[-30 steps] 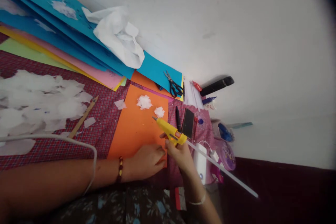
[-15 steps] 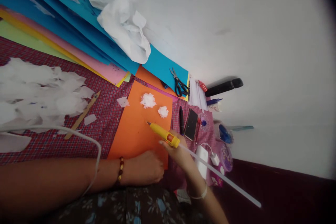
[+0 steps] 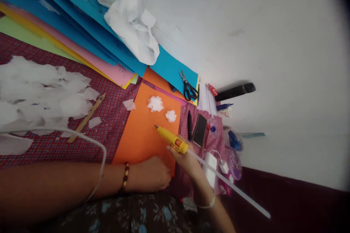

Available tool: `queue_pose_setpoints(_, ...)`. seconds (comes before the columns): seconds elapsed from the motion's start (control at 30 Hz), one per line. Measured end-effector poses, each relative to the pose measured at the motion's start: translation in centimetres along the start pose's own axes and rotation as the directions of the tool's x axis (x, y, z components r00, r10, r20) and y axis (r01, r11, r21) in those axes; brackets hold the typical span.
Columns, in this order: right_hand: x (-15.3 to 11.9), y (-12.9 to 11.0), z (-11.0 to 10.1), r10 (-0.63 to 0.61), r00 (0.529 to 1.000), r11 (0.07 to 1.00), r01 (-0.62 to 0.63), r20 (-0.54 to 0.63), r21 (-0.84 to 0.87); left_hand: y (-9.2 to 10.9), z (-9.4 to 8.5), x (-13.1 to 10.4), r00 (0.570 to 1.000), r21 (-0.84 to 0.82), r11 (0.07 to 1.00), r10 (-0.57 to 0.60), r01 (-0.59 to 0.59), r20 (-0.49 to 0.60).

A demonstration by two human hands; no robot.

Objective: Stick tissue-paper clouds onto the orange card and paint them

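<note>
In my right hand (image 3: 186, 158) is a yellow hot glue gun (image 3: 171, 139). Its nozzle points over an orange sheet of paper (image 3: 133, 134), and a long clear glue stick (image 3: 229, 182) sticks out of its back end. Two ruffled white paper flowers (image 3: 155, 104) lie on the sheet, the smaller one nearer the right edge. My left hand (image 3: 151, 174), with a beaded bracelet at the wrist, rests closed on the near edge of the orange sheet. Its fingertips are turned under and hidden; nothing shows in it. A pale cord (image 3: 101, 149) loops over the left forearm.
Left on the checked cloth (image 3: 115, 116) are a heap of white paper pieces (image 3: 41, 94) and a wooden stick (image 3: 87, 118). Scissors (image 3: 188, 87) lie on blue paper at the back. A phone (image 3: 199, 130), a black pen (image 3: 189, 125) and a white power strip (image 3: 210, 169) are at right.
The whole view has shifted very slightly. Both hands and the glue gun hold nearly the same place over the orange sheet.
</note>
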State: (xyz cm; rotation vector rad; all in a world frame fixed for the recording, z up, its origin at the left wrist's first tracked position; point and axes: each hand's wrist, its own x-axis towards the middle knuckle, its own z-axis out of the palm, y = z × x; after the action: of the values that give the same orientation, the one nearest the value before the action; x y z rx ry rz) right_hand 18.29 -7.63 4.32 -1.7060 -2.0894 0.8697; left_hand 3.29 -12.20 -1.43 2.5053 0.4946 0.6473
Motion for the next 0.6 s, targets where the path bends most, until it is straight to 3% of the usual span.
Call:
queue_pose_setpoints(0.13,-0.1,0.1,-0.1,0.042,0.998,0.999,-0.043,0.038,0.025,-0.1,0.4,0.0,1.000,-0.007,1.000,0.001,-0.001,0.004)
queue_pose_setpoints(0.3,-0.2,-1.0,-0.9,0.006,0.993,0.999,-0.011,0.121,0.040,-0.1,0.9,0.0,1.000,-0.024,0.999,-0.023,0.024,0.018)
queue_pose_setpoints(0.6,-0.4,0.5,0.0,0.036,0.998,0.997,-0.040,0.053,0.069,-0.2,0.5,0.0,0.999,-0.032,0.999,-0.027,0.028,0.030)
